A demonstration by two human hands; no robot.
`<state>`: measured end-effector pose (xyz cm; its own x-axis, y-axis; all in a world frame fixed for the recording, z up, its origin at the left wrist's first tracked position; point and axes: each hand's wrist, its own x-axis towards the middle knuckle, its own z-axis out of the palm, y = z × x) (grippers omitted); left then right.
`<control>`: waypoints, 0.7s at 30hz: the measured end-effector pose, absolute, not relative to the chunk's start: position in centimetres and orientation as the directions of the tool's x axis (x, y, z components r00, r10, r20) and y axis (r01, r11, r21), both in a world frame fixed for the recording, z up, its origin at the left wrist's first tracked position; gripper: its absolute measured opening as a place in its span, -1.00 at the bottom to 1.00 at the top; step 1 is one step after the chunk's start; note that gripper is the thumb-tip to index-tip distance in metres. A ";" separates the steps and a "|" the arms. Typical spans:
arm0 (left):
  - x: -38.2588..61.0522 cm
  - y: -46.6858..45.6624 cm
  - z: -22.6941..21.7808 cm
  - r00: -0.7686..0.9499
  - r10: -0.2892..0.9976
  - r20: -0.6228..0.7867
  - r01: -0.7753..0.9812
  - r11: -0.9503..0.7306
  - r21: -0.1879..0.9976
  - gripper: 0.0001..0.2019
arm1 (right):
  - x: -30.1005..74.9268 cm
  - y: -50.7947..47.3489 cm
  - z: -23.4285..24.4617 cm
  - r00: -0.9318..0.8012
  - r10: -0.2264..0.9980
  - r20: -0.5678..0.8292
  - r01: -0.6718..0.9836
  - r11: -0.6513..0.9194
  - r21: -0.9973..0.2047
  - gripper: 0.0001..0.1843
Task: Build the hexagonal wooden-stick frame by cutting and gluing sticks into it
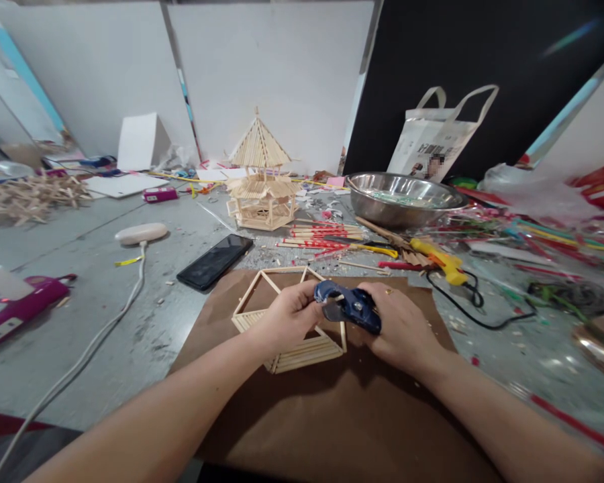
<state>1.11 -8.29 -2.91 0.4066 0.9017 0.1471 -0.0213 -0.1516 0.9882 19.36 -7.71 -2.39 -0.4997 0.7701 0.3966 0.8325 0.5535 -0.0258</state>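
My right hand [400, 325] is wrapped round a blue hand cutter [355, 305] with a metal blade, held above the brown board. My left hand [294, 315] is closed in a pinch at the cutter's jaws, where the pale end of a thin wooden stick [339, 298] shows; most of that stick is hidden by the fingers. Beneath my hands a polygonal frame of wooden sticks [309, 355] lies on the brown board [332, 416]. Rows of sticks fill its near sides, while its far part shows open triangles. My left hand and forearm cover part of this frame.
Behind stands a stick-built pavilion model [262, 194]. A black phone [215, 261] lies left of the board. Red-tipped sticks [327, 235], a yellow glue gun [443, 261] and a metal basin [407, 208] are at the right. A white cable [105, 335] crosses the left side.
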 end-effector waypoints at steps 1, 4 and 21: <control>1.1 -8.3 -2.9 0.404 0.901 0.155 -0.032 -0.155 0.987 -0.82 | 19.4 -7.7 -2.4 -0.499 0.773 0.393 0.835 0.550 -0.023 -0.67; 1.2 -8.3 -2.8 0.385 0.905 0.182 -0.043 -0.179 0.983 -0.85 | 19.4 -7.7 -2.5 -0.488 0.785 0.382 0.845 0.534 -0.018 -0.68; 1.0 -8.2 -3.0 0.352 0.897 0.267 0.070 -0.310 0.948 -0.89 | 19.4 -7.9 -2.3 -0.435 0.870 0.232 0.884 0.461 -0.074 -0.72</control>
<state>0.99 -8.18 -3.01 0.3523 0.8969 0.2674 0.0699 -0.3101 0.9481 19.40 -7.90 -2.28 -0.4345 0.8701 0.2325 0.8841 0.4613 -0.0740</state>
